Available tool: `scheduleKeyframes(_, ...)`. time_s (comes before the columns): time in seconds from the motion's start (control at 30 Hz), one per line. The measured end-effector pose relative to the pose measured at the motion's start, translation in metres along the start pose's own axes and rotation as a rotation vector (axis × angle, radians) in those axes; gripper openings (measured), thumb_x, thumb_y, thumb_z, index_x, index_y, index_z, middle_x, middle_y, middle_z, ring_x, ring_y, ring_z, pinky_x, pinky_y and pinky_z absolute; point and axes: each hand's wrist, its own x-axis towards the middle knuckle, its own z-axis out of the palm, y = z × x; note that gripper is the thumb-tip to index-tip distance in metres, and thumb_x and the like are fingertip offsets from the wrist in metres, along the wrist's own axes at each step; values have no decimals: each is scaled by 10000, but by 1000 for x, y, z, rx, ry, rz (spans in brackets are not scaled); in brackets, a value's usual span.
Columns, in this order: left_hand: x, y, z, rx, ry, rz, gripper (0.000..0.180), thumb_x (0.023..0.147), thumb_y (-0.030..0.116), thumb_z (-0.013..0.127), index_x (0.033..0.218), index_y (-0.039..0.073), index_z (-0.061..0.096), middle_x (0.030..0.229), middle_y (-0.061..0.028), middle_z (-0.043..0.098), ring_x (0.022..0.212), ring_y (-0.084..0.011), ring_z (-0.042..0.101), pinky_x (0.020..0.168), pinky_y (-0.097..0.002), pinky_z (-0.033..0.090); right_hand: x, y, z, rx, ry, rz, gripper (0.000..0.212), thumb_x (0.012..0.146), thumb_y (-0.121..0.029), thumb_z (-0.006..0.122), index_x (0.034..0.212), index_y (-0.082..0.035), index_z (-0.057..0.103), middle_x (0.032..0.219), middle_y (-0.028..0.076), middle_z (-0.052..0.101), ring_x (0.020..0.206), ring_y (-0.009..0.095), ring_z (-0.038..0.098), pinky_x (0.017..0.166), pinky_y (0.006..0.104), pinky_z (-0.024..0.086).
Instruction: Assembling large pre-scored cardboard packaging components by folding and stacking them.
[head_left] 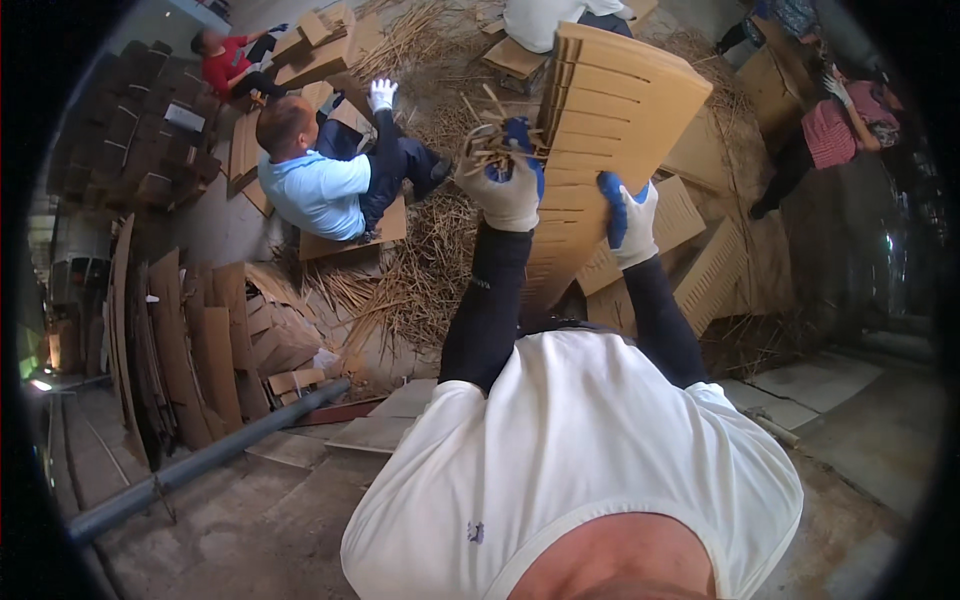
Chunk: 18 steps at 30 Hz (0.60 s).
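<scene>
A thick stack of slotted brown cardboard sheets stands tilted in front of me, with a row of narrow slits along its left side. My left hand, in a white glove with blue coating, is closed around a bunch of thin cardboard strips beside the stack's left edge. The strips stick out in several directions. On the stack's right edge, my right hand in a matching glove grips the sheets, its blue-coated part against the front face. Some of its fingers are hidden.
Loose cardboard strips litter the floor ahead. More slotted sheets lie to the right. A person in light blue sits at left; other people work farther off. Cardboard panels and a grey pipe are at the near left.
</scene>
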Motion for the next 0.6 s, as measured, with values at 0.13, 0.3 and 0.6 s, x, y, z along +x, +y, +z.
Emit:
scheduleKeyframes(0.13,-13,-25,0,-106,41,-322,277,806,70,726,1010,-37,571,952,-146,634,851,-232,650,758,-338,512,1,1,1,-23,-55,-91,323,832,-139,697,1084,42,606,1025,53,650,914,132,596,836,277,471)
scheduleKeyframes(0.3,18,27,-1,-561,135,-959,488,890,238,684,1211,-78,495,1085,-127,621,943,-139,606,827,-271,480,2,-1,5,9,2,41,323,825,-126,708,1084,42,613,1019,53,654,898,129,600,828,274,475)
scheduleKeyframes(0.6,37,-65,-26,-1099,293,-995,273,896,237,661,1014,-2,598,878,-71,640,733,-147,612,672,-276,502,-4,30,3,57,94,38,323,869,-184,654,1107,27,598,1039,39,633,927,128,574,847,281,454)
